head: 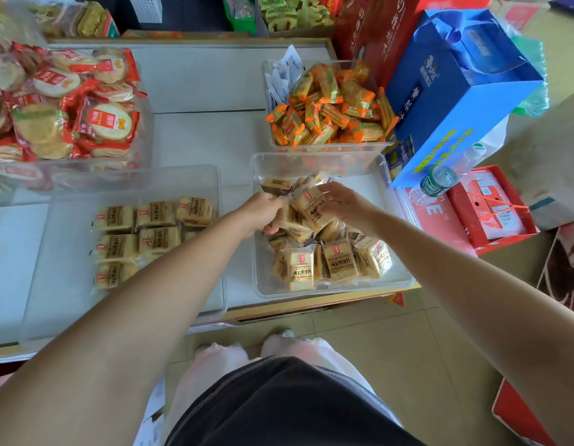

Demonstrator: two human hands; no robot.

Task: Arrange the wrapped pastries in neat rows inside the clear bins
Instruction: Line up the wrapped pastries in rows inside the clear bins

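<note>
Two clear bins stand side by side on the white counter. The left bin [57, 252] holds several wrapped pastries [156, 214] lying flat in rows. The right bin [388, 194] holds a loose heap of the same pastries [340, 260], some standing along the near wall. Both hands are over the right bin. My left hand [261, 212] grips the left edge of a bunch of packets. My right hand [342, 201] pinches the wrapper of a pastry [311, 204] on top of that bunch.
Behind the right bin stands a bin of orange-wrapped biscuits [330, 114]. A bin of red-wrapped round crackers [70, 107] fills the back left. A blue gift box [456, 91], a water bottle [440, 181] and red boxes [491, 207] crowd the right.
</note>
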